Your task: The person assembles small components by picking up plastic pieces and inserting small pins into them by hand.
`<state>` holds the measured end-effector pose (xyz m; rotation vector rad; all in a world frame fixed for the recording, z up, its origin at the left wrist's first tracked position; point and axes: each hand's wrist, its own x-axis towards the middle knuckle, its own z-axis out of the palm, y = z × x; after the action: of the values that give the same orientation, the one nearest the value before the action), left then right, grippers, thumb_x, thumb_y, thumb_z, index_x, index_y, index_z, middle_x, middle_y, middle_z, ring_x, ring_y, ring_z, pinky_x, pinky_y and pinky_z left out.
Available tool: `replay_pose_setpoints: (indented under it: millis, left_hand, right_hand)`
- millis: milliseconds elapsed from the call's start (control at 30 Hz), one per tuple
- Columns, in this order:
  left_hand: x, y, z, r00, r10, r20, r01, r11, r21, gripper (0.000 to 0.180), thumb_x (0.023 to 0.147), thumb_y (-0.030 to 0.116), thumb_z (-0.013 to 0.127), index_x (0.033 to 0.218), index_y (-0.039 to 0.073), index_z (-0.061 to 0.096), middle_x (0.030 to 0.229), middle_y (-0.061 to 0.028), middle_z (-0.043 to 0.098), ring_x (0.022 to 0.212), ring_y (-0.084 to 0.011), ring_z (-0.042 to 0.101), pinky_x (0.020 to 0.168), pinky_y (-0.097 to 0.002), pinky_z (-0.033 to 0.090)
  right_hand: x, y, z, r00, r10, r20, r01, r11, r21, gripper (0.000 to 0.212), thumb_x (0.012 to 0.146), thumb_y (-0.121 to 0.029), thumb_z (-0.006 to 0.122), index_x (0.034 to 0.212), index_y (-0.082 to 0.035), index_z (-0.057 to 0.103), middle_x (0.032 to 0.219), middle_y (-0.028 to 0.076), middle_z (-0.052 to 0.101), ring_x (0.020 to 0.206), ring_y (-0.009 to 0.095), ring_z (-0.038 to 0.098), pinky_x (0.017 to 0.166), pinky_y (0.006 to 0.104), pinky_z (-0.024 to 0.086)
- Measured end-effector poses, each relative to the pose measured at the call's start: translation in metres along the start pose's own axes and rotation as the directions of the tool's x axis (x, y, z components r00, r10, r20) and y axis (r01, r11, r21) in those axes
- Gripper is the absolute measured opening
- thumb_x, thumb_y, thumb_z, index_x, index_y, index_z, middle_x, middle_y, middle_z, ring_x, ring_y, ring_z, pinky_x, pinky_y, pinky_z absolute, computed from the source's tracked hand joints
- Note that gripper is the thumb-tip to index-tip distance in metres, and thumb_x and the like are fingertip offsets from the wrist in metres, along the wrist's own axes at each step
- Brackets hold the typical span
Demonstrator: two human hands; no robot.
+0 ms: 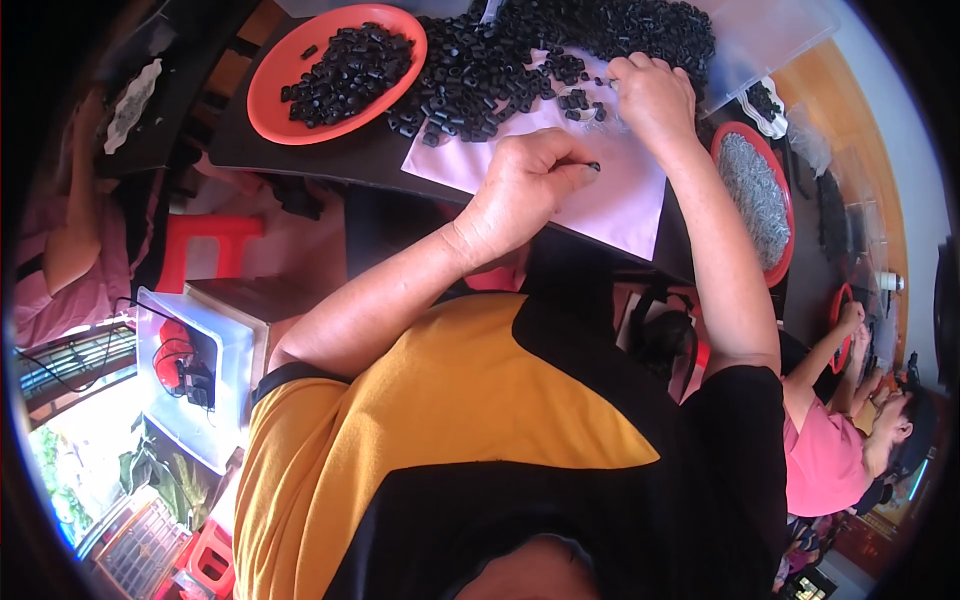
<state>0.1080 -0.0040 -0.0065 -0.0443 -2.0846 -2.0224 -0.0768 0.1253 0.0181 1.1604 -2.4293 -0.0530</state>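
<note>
My left hand (525, 190) is closed in a pinch on a small black part (595, 167), held above a pale pink cloth (625, 200). Farther up, my right hand (655, 100) has its fingers curled together at the edge of a large pile of black cylindrical parts (480, 85). Whatever is between those fingers is too small to make out. Beside the right fingertips lies a small cluster of black pieces (575, 103) on the cloth, with thin clear or silvery bits (598, 116) near it.
An orange-red bowl (262, 100) of black parts stands at the far left. On the right, a red tray (780, 240) holds many thin silvery pieces. A clear plastic bin (770, 50) is behind the pile. Other people sit at both sides, one in a pink shirt (825, 460).
</note>
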Motion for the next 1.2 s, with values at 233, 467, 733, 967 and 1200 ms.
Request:
replay_pose_setpoints:
  millis: [233,467,733,967,1200]
  left_hand:
    - [0.004,0.008,0.001,0.993,-0.122,0.001,0.122,0.988,-0.090,0.016,0.089,0.008,0.064,0.101,-0.003,0.068,0.078,-0.0034,0.065,0.062,-0.0064,0.057,0.056,-0.0217,0.049]
    - [0.002,0.005,0.001,0.989,-0.123,-0.083,0.111,0.985,-0.136,0.014,0.090,0.008,0.065,0.100,-0.003,0.067,0.078,-0.0034,0.066,0.063,-0.0062,0.057,0.056,-0.0211,0.047]
    - [0.002,0.008,0.003,0.989,-0.119,-0.089,0.105,0.983,-0.148,0.012,0.090,0.006,0.064,0.099,-0.002,0.066,0.077,-0.0031,0.065,0.063,-0.0061,0.056,0.056,-0.0208,0.045]
    - [0.001,0.005,0.001,0.988,-0.109,-0.105,0.094,0.985,-0.144,0.012,0.090,0.008,0.064,0.097,-0.001,0.066,0.076,-0.0017,0.065,0.062,-0.0045,0.055,0.053,-0.0196,0.044]
    - [0.001,0.003,0.004,0.986,-0.089,-0.139,0.065,0.984,-0.164,0.012,0.090,0.009,0.064,0.097,0.000,0.066,0.076,-0.0013,0.064,0.063,-0.0043,0.055,0.053,-0.0188,0.045]
  right_hand:
    - [-0.009,0.003,-0.010,0.994,-0.025,-0.108,0.035,0.995,0.090,0.014,0.081,-0.011,0.057,0.091,-0.010,0.066,0.091,0.006,0.068,0.089,0.025,0.066,0.076,0.0385,0.048]
    - [-0.048,-0.036,-0.067,0.959,0.157,0.235,-0.277,0.358,0.892,0.010,0.079,-0.007,0.062,0.086,0.000,0.064,0.075,-0.001,0.060,0.074,0.006,0.053,0.069,0.0236,0.043]
    - [-0.051,-0.042,-0.064,0.953,0.082,0.290,-0.301,0.193,0.934,0.009,0.078,-0.006,0.061,0.083,0.001,0.064,0.072,0.000,0.060,0.070,0.007,0.054,0.066,0.0241,0.044]
    - [-0.051,-0.052,-0.073,0.977,0.071,0.199,-0.206,0.536,0.819,0.009,0.079,-0.005,0.059,0.085,-0.002,0.065,0.073,0.006,0.065,0.065,0.013,0.059,0.060,0.0294,0.045]
    - [-0.055,-0.069,-0.072,0.982,0.170,-0.078,-0.021,0.513,0.858,0.022,0.075,0.011,0.057,0.090,-0.002,0.066,0.081,0.008,0.069,0.074,0.017,0.068,0.068,0.0277,0.053]
